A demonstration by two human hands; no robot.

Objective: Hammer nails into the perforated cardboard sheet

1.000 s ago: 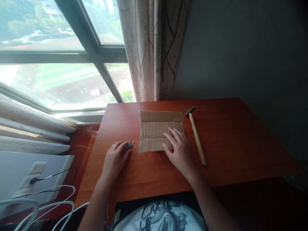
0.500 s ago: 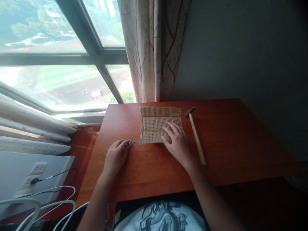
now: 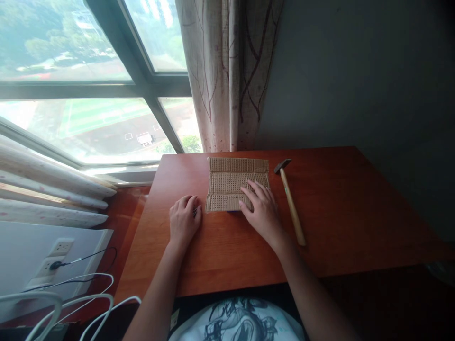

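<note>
A sheet of perforated cardboard (image 3: 227, 176) lay close to the table's far edge, nearer the far left corner than the far right; 2 creases divided it into 3 panels. The right hand (image 3: 261, 202) rested on its right part with the fingers spread. A narrow blue strip (image 3: 233, 211) showed under the sheet's near edge.

The left hand (image 3: 185, 218) was on the table (image 3: 220, 258) between its left edge and the cardboard, fingers curled down over some thin metal pieces (image 3: 195, 211). Only a little of these showed past the fingers, so I could not tell whether the hand pinched them or merely covered them. To the right of the sheet lay 1 hammer (image 3: 292, 206), its head towards the far edge, its wooden handle pointing towards the near edge.
</note>
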